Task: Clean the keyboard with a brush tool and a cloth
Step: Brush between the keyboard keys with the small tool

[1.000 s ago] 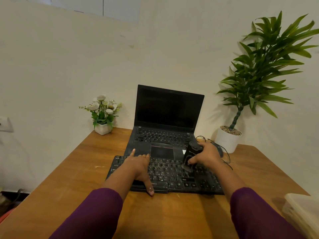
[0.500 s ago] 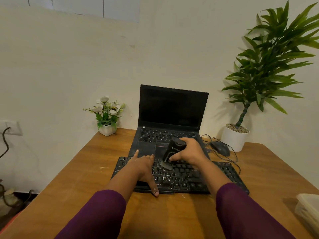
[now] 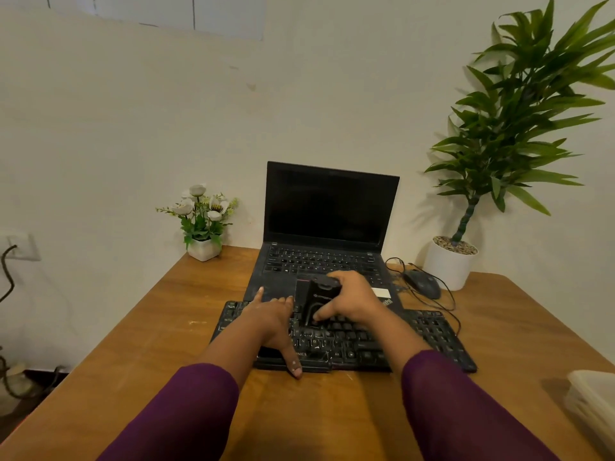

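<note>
A black dusty keyboard (image 3: 429, 337) lies on the wooden table (image 3: 139, 354) in front of an open black laptop (image 3: 329, 207). My right hand (image 3: 352, 299) grips a black brush tool (image 3: 316, 299) and holds it down on the upper keys near the keyboard's middle. My left hand (image 3: 273, 319) rests flat on the keyboard's left part, fingers straight, thumb reaching over the front edge. No cloth is in view.
A black wired mouse (image 3: 422, 283) lies right of the laptop, its cable looping to the keyboard. A white pot with a tall green plant (image 3: 449, 261) stands at the back right, a small flower pot (image 3: 203, 247) at the back left. A translucent plastic box (image 3: 592, 397) sits at the right edge.
My right hand has swept the brush tool leftward across the keys, from the keyboard's right half to just beside my left hand. The left hand has stayed in place.
</note>
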